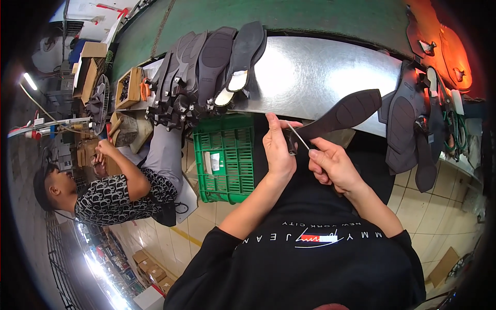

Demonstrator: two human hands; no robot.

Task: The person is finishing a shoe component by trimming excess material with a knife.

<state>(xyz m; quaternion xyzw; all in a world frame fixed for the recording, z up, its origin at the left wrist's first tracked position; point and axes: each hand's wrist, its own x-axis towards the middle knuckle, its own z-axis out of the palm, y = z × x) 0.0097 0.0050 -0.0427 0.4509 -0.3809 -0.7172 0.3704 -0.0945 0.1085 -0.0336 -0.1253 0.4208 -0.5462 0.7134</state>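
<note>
My left hand (279, 150) pinches the narrow heel end of a dark grey, flat rubber shoe sole (338, 114), fingers pressed together around it, so the sole juts up and to the right over the near edge of the shiny sheet-metal surface (315, 70). My right hand (335, 166) sits just beside and below, its fingers closed on a thin, pale metal tool (298, 136) whose tip meets the sole close to my left thumb. Behind, on the left part of the surface, a row of dark grey soles and heeled shoe bottoms (206, 67) leans fanned out, one with a pale insole showing. More dark sole pieces (408, 124) hang over the edge at the right, beside orange leather-like pieces (444, 41) and green cords (454, 129). Below the edge, just left of my left hand, stands a green plastic lattice crate (227, 160) bearing a small white rectangular label with a green patch on its side. Open cardboard boxes (129, 88) sit on the far left end of the surface, and brown cartons (150, 266) are stacked on the floor at the lower left. A person in a black-and-white patterned shirt (119, 196) sits well to my left, hands at a separate job. Bare shiny metal lies open between the sole row and the right-hand pile; pale tiled floor (418, 206) is free at my right.
</note>
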